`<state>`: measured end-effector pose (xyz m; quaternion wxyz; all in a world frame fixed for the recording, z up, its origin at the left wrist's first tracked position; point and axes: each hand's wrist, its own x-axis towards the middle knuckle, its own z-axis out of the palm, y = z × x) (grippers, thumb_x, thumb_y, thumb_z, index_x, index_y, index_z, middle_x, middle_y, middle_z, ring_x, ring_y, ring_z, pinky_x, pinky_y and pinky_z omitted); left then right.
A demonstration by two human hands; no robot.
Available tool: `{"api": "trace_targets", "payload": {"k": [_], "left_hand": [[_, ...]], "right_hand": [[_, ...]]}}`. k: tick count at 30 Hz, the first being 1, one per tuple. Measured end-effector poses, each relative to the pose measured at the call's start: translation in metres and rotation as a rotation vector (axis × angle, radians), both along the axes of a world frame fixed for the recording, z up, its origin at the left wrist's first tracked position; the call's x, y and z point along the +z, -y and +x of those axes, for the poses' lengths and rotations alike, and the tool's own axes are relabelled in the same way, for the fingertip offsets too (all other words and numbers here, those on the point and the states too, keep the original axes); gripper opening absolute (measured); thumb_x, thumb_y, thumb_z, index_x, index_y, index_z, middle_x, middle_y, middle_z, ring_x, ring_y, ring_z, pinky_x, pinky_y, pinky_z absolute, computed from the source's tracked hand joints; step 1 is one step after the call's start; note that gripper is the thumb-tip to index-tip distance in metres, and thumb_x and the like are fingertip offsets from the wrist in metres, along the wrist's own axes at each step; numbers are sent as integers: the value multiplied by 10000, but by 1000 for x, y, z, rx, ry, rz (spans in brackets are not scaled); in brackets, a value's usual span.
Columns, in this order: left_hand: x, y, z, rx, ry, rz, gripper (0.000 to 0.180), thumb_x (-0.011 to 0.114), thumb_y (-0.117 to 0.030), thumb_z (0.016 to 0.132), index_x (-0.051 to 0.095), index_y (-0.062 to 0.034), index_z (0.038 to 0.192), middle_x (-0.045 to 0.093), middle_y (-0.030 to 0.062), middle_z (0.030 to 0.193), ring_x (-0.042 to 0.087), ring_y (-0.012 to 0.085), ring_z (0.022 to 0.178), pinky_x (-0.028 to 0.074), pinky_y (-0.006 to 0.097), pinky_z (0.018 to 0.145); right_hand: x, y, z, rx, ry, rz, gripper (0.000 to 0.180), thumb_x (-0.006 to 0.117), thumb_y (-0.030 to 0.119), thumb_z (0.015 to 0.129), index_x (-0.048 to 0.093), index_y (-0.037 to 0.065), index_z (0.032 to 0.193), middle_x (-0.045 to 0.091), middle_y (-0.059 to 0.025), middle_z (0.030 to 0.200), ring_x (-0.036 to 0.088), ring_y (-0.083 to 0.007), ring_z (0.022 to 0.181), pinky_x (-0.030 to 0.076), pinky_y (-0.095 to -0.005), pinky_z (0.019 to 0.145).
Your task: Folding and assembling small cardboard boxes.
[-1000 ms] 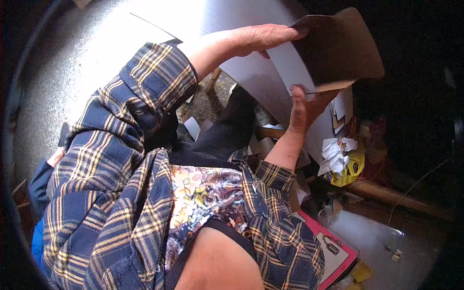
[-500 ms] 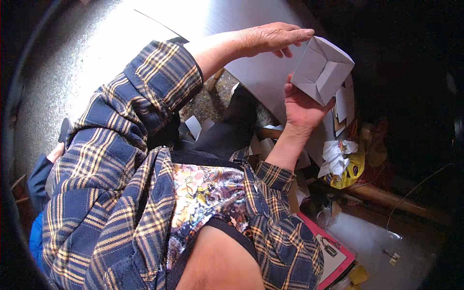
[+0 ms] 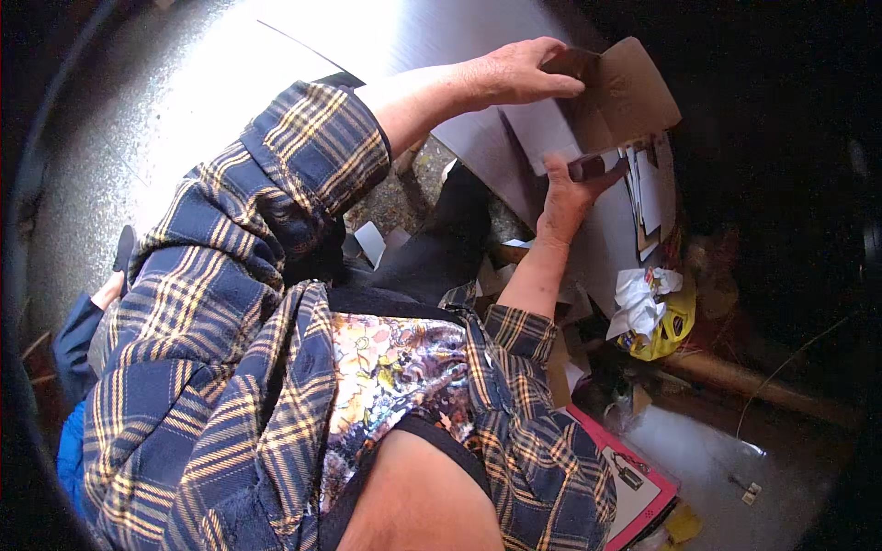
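Observation:
A small cardboard box (image 3: 629, 87), brown inside and white outside, is held up in front of me with its open flaps turned toward me. My left hand (image 3: 514, 72) reaches in from the left in a rolled plaid sleeve and grips the box's upper left flap. Below it, my right hand (image 3: 562, 191) pinches the box's lower edge. A small dark piece (image 3: 591, 166) shows between thumb and fingers, and I cannot tell what it is.
A large pale sheet of card (image 3: 478, 138) lies under the hands. Crumpled white paper and a yellow bag (image 3: 648, 312) lie to the right, beside a wooden pole (image 3: 735, 381). A flat pink-edged package (image 3: 634, 477) is at lower right. Card scraps (image 3: 372, 241) litter the concrete floor.
The box has turned from its white outside to its brown inside. My left hand has moved onto its upper flap, and my right hand has shifted slightly lower.

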<state>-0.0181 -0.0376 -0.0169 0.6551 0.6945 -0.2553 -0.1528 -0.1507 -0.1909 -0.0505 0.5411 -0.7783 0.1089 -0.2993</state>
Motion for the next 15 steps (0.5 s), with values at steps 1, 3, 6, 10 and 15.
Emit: {"api": "trace_targets", "payload": {"k": [1, 3, 6, 10, 15], "left_hand": [[1, -4, -1, 42, 70, 46, 707, 632, -481, 820, 414, -71, 1353, 462, 160, 1359, 449, 317, 1241, 378, 404, 1027], [7, -6, -5, 51, 122, 81, 817, 637, -495, 761, 386, 4, 1356, 412, 230, 1379, 444, 325, 1258, 347, 385, 1068], [2, -1, -5, 80, 116, 48, 782, 649, -475, 752, 426, 5, 1327, 458, 219, 1346, 479, 325, 1225, 376, 382, 1041], [3, -3, 4, -3, 114, 15, 719, 664, -446, 743, 479, -7, 1282, 568, 208, 1223, 556, 324, 1132, 429, 371, 980], [4, -2, 4, 129, 358, 221, 541, 586, -186, 789, 452, -83, 1303, 666, 156, 910, 655, 312, 866, 520, 388, 802]], "right_hand": [[-3, 1, 2, 10, 4, 5, 1056, 786, 51, 628, 115, 65, 1442, 369, -128, 1335, 395, -258, 1206, 340, -396, 1045], [-4, 2, 3, 58, 80, -4, 1080, 815, 93, 614, 127, 56, 1445, 363, -131, 1335, 372, -255, 1232, 309, -390, 1065], [4, 0, 4, 72, 122, -66, 1070, 828, 135, 606, 163, 48, 1440, 365, -138, 1331, 373, -253, 1239, 293, -392, 1073], [-6, 9, 8, -68, 37, -379, 998, 815, 185, 611, 245, 27, 1415, 376, -152, 1324, 407, -263, 1212, 286, -384, 1071], [7, 11, 8, -13, 86, -129, 876, 734, 162, 693, 258, 7, 1411, 354, -174, 1367, 382, -291, 1247, 247, -356, 1086]]}}
